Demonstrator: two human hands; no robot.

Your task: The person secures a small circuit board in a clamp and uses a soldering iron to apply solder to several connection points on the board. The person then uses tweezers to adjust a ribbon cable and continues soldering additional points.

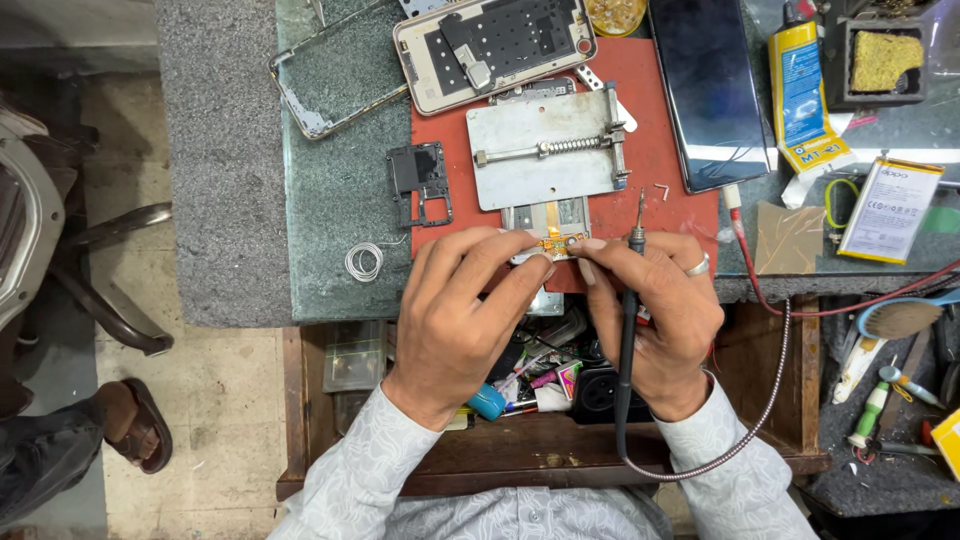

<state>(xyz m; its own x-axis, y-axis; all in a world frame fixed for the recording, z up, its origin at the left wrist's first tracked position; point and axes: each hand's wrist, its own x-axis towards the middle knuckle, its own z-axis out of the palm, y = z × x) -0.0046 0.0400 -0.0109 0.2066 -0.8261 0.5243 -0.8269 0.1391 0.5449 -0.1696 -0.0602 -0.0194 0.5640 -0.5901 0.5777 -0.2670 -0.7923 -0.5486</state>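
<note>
Flex cable [553, 243], small, orange, seemingly flat

A grey-green stone worktop [330, 200] is spanning the far half of the scene, with a rougher grey granite slab [215, 150] lying along its left edge. Near its front, an open wooden drawer [300, 420] is jutting out toward the viewer. On the left, a pale, speckled tiled floor [200, 400] is showing, with a metal chair frame [60, 230] standing on it. Even, soft light is falling over everything, casting only faint shadows.
</note>
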